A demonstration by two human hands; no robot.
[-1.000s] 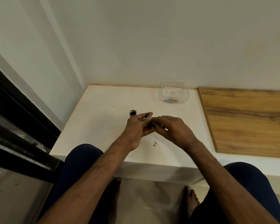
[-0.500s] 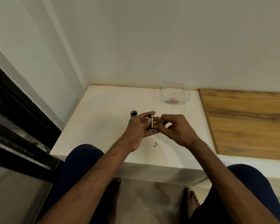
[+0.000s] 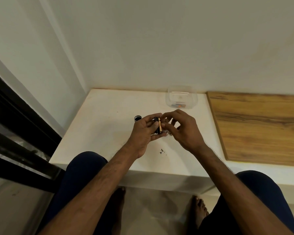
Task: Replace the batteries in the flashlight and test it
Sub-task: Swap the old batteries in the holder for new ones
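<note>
Battery: we see a black-and-copper cylindrical battery (image 3: 160, 127) just left of frame centre, upright, seated against a dark battery holder (image 3: 156, 126).
Left hand: our left hand (image 3: 143, 131) has its fingers clamped around holder and battery.
Right hand: our right hand (image 3: 182, 128) sits just beside, fingers curled and spread loosely; we cannot tell whether they pinch anything.
Cap: a small black round cap (image 3: 137, 118) rests on the white table (image 3: 100, 133), left of the hands.
Box: a clear plastic container (image 3: 182, 99) stands at the table's far edge.
</note>
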